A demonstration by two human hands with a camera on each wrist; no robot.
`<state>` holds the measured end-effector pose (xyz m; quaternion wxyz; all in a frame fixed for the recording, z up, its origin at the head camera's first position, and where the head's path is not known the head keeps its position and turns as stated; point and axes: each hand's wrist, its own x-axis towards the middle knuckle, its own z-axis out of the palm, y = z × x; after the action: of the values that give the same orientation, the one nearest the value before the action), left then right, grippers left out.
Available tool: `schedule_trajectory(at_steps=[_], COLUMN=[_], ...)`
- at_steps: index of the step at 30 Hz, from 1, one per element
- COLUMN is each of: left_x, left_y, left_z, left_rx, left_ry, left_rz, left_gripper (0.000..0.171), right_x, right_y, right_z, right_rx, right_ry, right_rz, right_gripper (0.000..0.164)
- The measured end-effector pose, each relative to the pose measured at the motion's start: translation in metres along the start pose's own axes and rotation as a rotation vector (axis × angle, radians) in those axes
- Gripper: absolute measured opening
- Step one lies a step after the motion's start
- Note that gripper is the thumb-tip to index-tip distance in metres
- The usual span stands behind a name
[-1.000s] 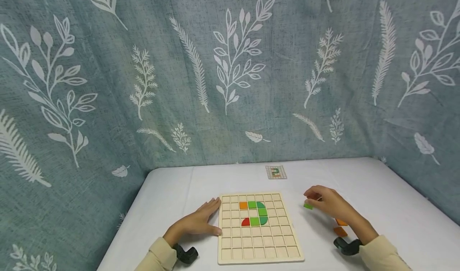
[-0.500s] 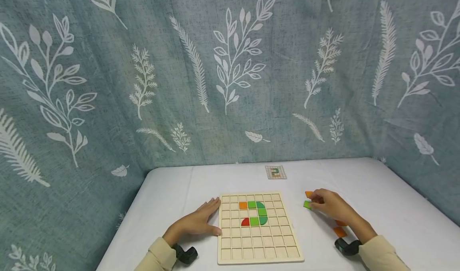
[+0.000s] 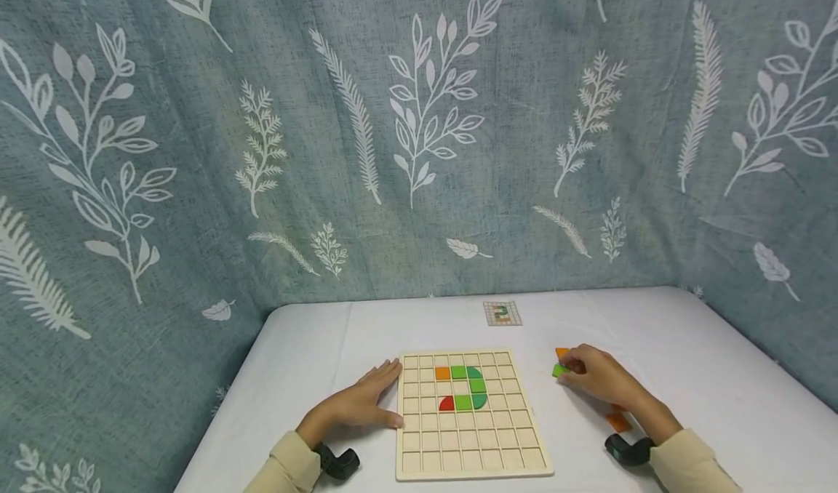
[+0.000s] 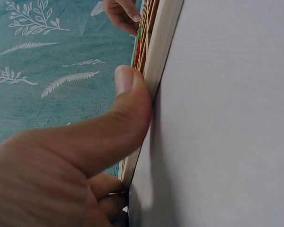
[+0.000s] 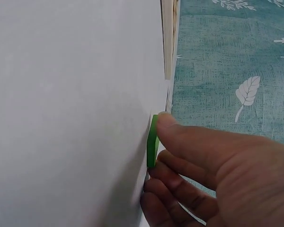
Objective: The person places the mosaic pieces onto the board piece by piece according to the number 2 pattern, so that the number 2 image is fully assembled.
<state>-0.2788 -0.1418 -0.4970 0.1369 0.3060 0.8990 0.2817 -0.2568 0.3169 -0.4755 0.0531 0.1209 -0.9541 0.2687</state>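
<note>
Green tile (image 5: 152,144), right grip (image 3: 597,373) pinching it, left grip (image 3: 356,406) spread, touching board (image 3: 471,442)

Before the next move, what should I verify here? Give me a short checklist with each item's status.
1. Left hand touching the board's edge: ok.
2. Right hand pinching the loose green piece: ok.
3. That green piece lifted off the table: cannot tell.
4. Card beyond the board uncovered: ok.
5. Loose orange pieces all fully visible: not ok, some partly covered.
</note>
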Motion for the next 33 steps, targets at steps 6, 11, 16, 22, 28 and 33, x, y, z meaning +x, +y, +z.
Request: schedule_trajectory(at_steps=[6,11,16,22,28,33], left_x=[-0.0003,-0.0005,-0.0008,-0.0005,-0.0002,-0.0005], left_y=[0.0007,-0.0001,-0.0018,-0.0017,-0.0022,-0.0013], left_z=[-0.0022,-0.0018,-0.0004,-0.0002,-0.0007,-0.0018], left_rx=[0.004,0.000,-0.006,-0.004,-0.001,0.000], left_ry=[0.006,0.007,0.005,0.012,0.017,0.015], left_rz=[-0.007,-0.011,-0.023,-0.032,-0.032,-0.032], left_gripper=[0.111,0.111,0.112,0.113,0.113,0.112], right_x=[0.0001,0.0004,0.0003,-0.0007,-0.0004,0.0008], right_y=[-0.0010,-0.0013,-0.0003,-0.0013,-0.0017,-0.0018], right_z=[0.0011,0.0033,0.0050,0.0048,0.0051,0.0066], right_rx=[-0.005,-0.014,-0.011,-0.009,-0.012,-0.014], right_ry=[0.002,0.010,0.009,0.014,0.012,0.013], right_rz=[-0.016,-0.020,-0.012,-0.026,-0.024,-0.012], right_gripper=[0.028,0.026,0.027,0.026,0.023,0.021])
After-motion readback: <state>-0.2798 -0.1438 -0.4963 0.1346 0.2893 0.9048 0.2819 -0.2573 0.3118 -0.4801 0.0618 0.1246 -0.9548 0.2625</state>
